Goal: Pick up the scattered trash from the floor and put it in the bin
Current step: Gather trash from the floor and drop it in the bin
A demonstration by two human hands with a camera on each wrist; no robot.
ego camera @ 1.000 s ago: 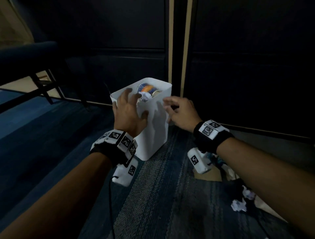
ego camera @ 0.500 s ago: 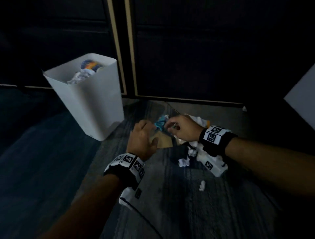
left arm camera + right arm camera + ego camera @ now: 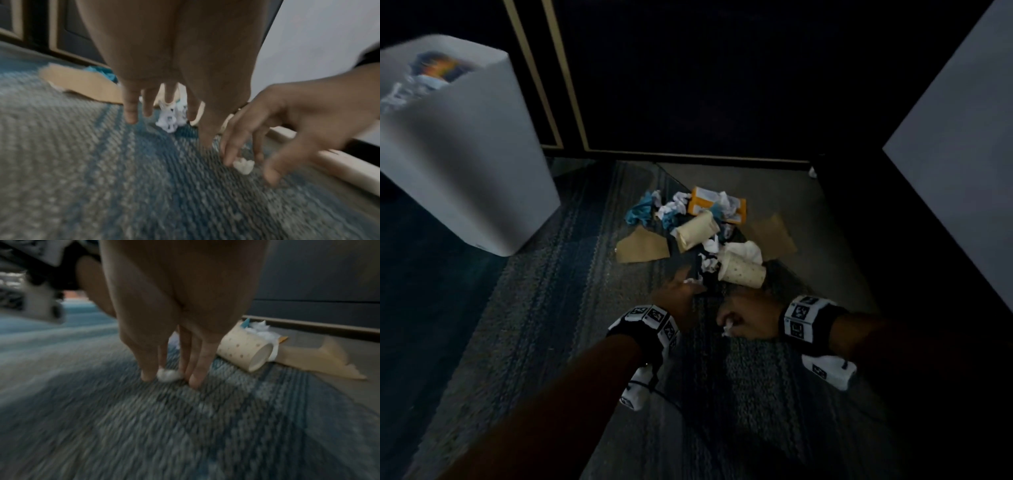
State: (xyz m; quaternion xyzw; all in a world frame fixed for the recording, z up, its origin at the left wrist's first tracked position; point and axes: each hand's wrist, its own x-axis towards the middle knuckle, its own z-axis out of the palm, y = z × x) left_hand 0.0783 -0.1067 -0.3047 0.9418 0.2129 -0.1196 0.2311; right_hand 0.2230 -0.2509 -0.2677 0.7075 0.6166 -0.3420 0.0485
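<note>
The white bin (image 3: pixel 465 164) stands at the upper left, with crumpled paper and a colourful can inside. A trash pile lies on the carpet: a dotted paper cup (image 3: pixel 743 272), a beige packet (image 3: pixel 695 234), an orange box (image 3: pixel 705 204), blue scraps (image 3: pixel 642 210) and brown cardboard (image 3: pixel 642 246). My right hand (image 3: pixel 729 325) pinches a small white paper scrap (image 3: pixel 169 375) on the carpet, just in front of the pile. My left hand (image 3: pixel 681 291) hovers beside it with straight fingers, close to a crumpled white paper (image 3: pixel 169 121), holding nothing.
Dark cabinet doors with pale trim (image 3: pixel 571 85) close off the far side. A grey panel (image 3: pixel 962 154) stands at the right. A second torn cardboard piece (image 3: pixel 774 236) lies right of the pile. Striped blue-grey carpet (image 3: pixel 585 308) spreads between the bin and my hands.
Both hands left the bin rim and dropped to the floor pile. Half a second ago they were at the blue scrap; now they are nearer me, the right pinching a white scrap.
</note>
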